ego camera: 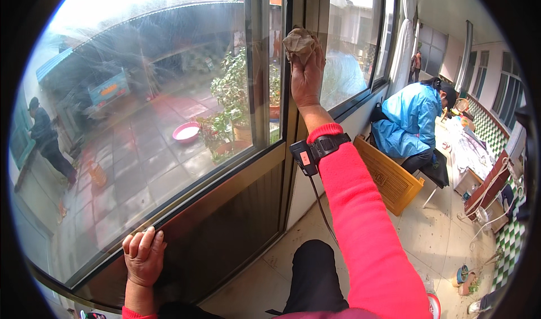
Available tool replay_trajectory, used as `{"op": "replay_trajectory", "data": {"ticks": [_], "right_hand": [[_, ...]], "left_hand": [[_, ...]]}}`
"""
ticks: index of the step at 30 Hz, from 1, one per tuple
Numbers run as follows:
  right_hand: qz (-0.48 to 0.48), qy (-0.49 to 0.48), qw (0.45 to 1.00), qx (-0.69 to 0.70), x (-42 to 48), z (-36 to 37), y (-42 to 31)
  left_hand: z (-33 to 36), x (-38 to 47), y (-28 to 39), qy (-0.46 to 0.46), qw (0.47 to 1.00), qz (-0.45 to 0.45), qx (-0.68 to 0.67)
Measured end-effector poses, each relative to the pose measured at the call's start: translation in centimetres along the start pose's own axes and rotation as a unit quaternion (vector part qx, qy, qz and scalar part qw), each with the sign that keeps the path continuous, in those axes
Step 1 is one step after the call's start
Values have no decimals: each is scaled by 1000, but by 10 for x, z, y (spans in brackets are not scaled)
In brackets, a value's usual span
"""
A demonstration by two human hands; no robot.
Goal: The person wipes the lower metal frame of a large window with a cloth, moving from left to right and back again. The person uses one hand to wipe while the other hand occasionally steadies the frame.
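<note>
My right hand (pixel 307 74) holds a crumpled brownish cloth (pixel 299 43) against the upright frame (pixel 298 6) between the large glass pane and the window to its right. A black device with a cable is strapped over the red sleeve at that wrist. My left hand (pixel 144 257) rests with curled fingertips on the dark lower rail (pixel 203 183) of the glazed panel and holds no object. The large window pane (pixel 160 86) shows whitish smears, and a courtyard is visible through it.
A co-worker in a blue smock (pixel 405 116) bends over at the right, beside a yellow plastic panel (pixel 386 177). Farther right are a wooden drawer unit (pixel 469 181), piled cloth (pixel 471 150) and small potted plants (pixel 467 283). Through the glass show a pink basin (pixel 186 133) and another person (pixel 46 137).
</note>
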State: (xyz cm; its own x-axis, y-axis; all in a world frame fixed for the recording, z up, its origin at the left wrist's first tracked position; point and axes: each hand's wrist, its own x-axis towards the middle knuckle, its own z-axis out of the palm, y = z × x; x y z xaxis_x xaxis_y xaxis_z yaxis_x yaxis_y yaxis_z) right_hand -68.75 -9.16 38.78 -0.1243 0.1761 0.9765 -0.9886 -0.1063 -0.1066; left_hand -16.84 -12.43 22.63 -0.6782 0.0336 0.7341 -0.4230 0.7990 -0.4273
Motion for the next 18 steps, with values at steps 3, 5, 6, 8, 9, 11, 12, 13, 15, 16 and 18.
{"op": "replay_trajectory", "data": {"ticks": [3, 5, 6, 8, 9, 11, 12, 13, 15, 16, 18], "right_hand": [[26, -23, 999, -14, -65, -19, -4], [29, -37, 999, -19, -107, -32, -5], [63, -48, 996, -40, -129, -37, -7], [108, -62, 990, -60, -169, -46, -11], [126, -67, 988, -66, -183, -50, -12], [162, -60, 985, -28, -206, -55, -15], [164, -58, 984, -24, -214, -57, -17], [179, -52, 982, -18, -214, -57, -18], [209, -35, 976, 44, -195, -57, -18], [240, -20, 967, 78, -176, -53, -19], [162, -11, 983, 87, -110, -42, -9]], "left_hand": [[-1, -2, 0, -7, 1000, -3, 7], [-1, -4, 0, -10, 1000, -2, 11], [0, -4, -1, -12, 1000, 2, 15], [0, -4, -1, -12, 1000, 12, 18], [0, -4, -2, -8, 1000, 14, 21], [0, -5, -2, -14, 1000, 14, 19], [0, -6, -2, -22, 1000, 7, 20], [0, -6, -2, -18, 1000, 11, 18], [1, -6, -2, -16, 1000, 5, 18], [1, -6, -3, -12, 1000, 10, 15], [1, -6, -4, -4, 1000, 18, 15]]}}
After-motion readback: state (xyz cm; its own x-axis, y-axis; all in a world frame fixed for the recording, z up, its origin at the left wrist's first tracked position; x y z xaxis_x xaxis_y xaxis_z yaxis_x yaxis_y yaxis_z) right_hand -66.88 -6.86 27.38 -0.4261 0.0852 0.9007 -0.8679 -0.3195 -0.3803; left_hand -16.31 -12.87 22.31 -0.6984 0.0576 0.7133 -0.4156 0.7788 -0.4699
